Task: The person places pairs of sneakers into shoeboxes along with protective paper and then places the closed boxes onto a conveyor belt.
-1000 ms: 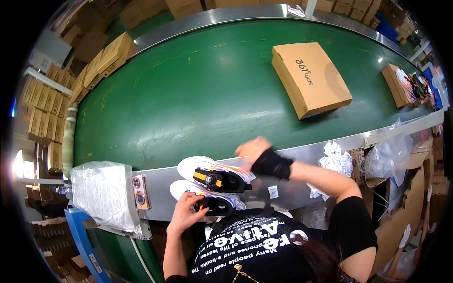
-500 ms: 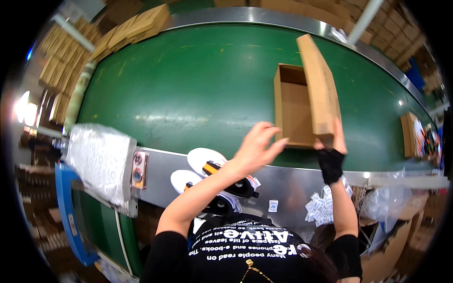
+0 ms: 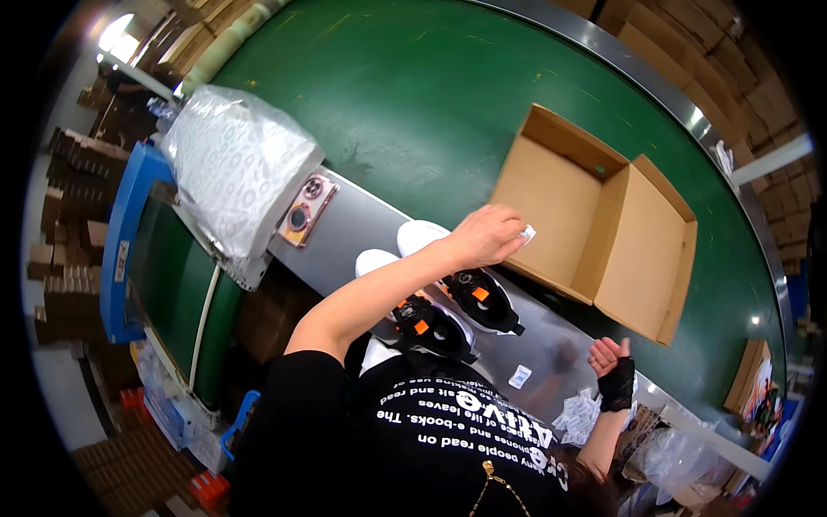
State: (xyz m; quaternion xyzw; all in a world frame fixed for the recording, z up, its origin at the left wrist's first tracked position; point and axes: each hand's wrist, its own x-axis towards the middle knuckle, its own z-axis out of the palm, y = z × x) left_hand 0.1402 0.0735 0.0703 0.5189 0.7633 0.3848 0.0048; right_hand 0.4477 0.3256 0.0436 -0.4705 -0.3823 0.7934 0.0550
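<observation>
A brown cardboard shoebox lies on the green belt with its attached lid folded back to the right; inside I see bare cardboard. My left hand is over the box's near left edge, its fingers pinching a small white packet. Apart from the box, my right hand, in a black fingerless glove, hangs palm up with loosely curled fingers and nothing in it. Below my left forearm sits a pair of white and black sneakers with orange tabs, partly hidden by the arm.
A single white packet lies on the metal ledge, and a heap of packets is near my right forearm. At left are a plastic-wrapped white bundle, a phone and a blue frame. A small open carton stands far right.
The box lid has gone from upright to lying open on the right, and my right hand has let go of it. My left hand now shows a white packet. The whole view has turned.
</observation>
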